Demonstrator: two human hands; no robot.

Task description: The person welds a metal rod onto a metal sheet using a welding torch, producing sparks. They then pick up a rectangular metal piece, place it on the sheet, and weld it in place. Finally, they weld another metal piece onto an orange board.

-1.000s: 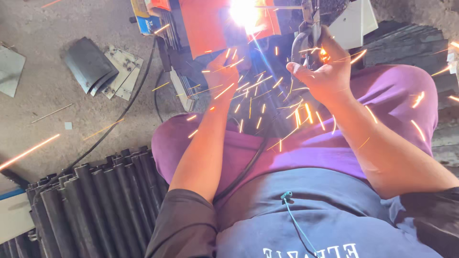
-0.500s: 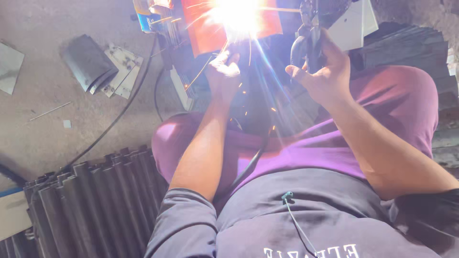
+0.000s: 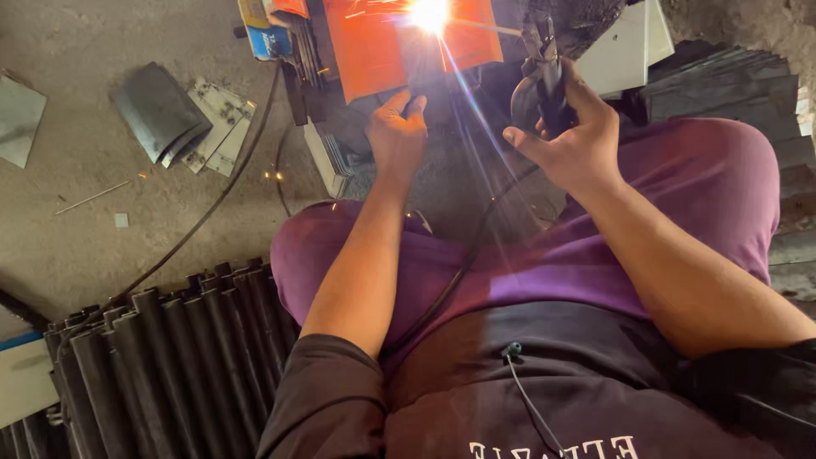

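Orange-lit metal piece [image 3: 399, 47] at the far edge of the concrete floor [image 3: 102, 170], just beyond the knees, with a white welding arc [image 3: 429, 13] burning at its top edge. Left hand [image 3: 398, 136] stretched forward, fingers closed on the dark lower edge of that piece, probably to steady it against the arc. Right hand [image 3: 578, 140] raised beside it, fingers wrapped tight around a black electrode holder [image 3: 544, 72], thumb out to the left; thin rod running from the holder's tip to the arc, kept at arm's length, likely to stay off the heat. Black cable [image 3: 476, 246] trailing from the holder down across the purple trousers [image 3: 680, 187]. Small stack of flat plates [image 3: 327, 157] standing on edge just left of the left hand, near enough to reach. Grey sheet offcuts [image 3: 183, 123] lying toward the far left of the floor, well apart. Dark steel tubes [image 3: 161, 365] bundled side by side at the near left corner. White panel [image 3: 625, 47] propped at the far right.
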